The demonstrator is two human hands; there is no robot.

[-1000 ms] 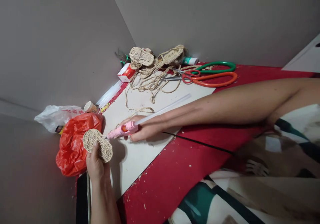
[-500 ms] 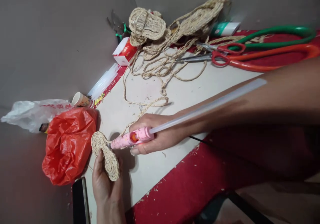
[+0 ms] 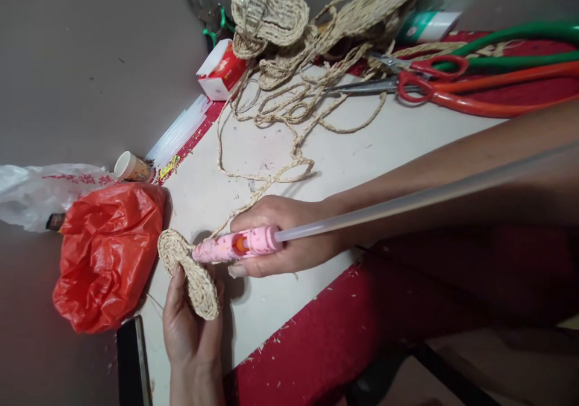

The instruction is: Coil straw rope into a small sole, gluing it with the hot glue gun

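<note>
My left hand [image 3: 190,327] grips a small sole-shaped piece of coiled straw braid [image 3: 199,285], thumb on its near face. My right hand [image 3: 289,228] is wrapped round a pink glue gun [image 3: 226,246], whose tip meets the edge of the braided sole near its narrow middle. A long translucent glue stick [image 3: 389,207] sticks out of the gun's back end, over my right forearm. From the work, a straw braid cord [image 3: 253,198] runs up across the white board to a tangled heap. The gun's trigger is hidden by my fingers.
Finished-looking braided soles [image 3: 271,17] are stacked at the back, beside a red and white box [image 3: 221,71]. Red-handled scissors [image 3: 416,86] and larger shears [image 3: 488,101] lie right. A red plastic bag [image 3: 113,255], paper cup [image 3: 131,168], glue sticks [image 3: 178,131] and phone [image 3: 133,364] are left.
The camera view has shifted closer, so the things at the back sit higher. Both hands keep their grips, and the gun's tip stays at the sole's edge.
</note>
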